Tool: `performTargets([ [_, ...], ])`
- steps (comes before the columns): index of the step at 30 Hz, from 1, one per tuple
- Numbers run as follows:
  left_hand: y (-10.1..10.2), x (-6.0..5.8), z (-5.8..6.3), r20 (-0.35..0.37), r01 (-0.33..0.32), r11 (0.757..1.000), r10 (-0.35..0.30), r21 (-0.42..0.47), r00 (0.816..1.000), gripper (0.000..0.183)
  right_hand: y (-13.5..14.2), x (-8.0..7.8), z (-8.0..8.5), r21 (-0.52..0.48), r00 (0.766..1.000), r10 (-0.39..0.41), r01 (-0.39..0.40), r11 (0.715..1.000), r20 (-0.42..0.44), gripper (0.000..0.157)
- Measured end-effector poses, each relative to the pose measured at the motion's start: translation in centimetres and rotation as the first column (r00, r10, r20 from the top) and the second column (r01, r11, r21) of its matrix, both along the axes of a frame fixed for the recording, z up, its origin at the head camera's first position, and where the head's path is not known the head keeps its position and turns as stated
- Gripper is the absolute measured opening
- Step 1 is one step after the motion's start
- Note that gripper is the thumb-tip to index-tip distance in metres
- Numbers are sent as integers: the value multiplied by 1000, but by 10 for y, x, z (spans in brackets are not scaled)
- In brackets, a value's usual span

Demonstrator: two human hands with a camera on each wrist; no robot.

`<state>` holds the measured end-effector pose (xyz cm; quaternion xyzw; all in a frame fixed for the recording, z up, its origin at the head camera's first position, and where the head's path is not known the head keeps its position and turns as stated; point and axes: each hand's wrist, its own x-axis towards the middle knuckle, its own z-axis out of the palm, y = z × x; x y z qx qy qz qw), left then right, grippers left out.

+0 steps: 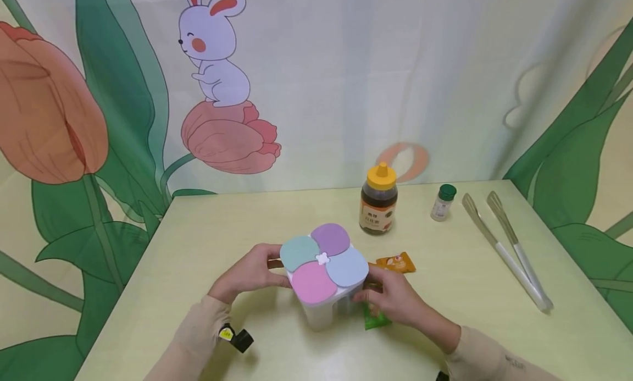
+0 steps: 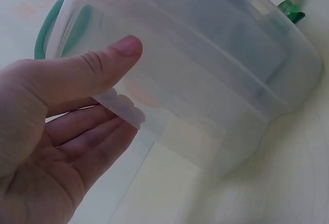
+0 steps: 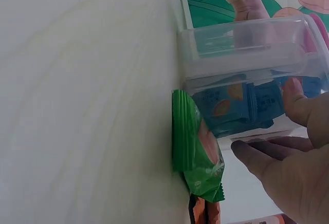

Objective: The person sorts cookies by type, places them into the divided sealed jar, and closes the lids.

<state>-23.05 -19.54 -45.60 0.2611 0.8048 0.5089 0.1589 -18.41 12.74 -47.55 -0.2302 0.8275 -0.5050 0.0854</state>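
Note:
A clear plastic storage box has a lid of purple, green, blue and pink petals, all lying flat. My left hand grips its left side, and in the left wrist view the thumb presses the wall with the fingers around the corner. On the opposite side my right hand holds the box between thumb and fingers. Blue packets show through the wall of one compartment in the right wrist view. A green packet lies on the table right beside the box, below my right hand.
Behind my right hand lies an orange packet. A dark jar with a yellow cap stands farther back. To its right are a small green-capped bottle and metal tongs. A printed curtain hangs behind the table.

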Motion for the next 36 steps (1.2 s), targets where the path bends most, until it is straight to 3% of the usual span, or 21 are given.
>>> performTargets([
  [5, 0, 3, -2, 43, -30, 1000, 29, 4, 999, 45, 0, -6, -2, 35, 1000, 10, -10, 999, 3, 33],
  [15, -1, 10, -11, 65, -108, 994, 106, 14, 992, 42, 3, -20, -8, 117, 999, 18, -12, 993, -48, 40],
  [26, 5, 16, -8, 28, -139, 990, 138, 11, 990, 44, 5, -44, -9, 100, 1000, 8, -10, 995, 26, 45],
  [36, 12, 24, -7, -28, -176, 984, 176, 7, 984, 47, 10, -67, -9, 123, 989, 137, -130, 984, -49, 39],
])
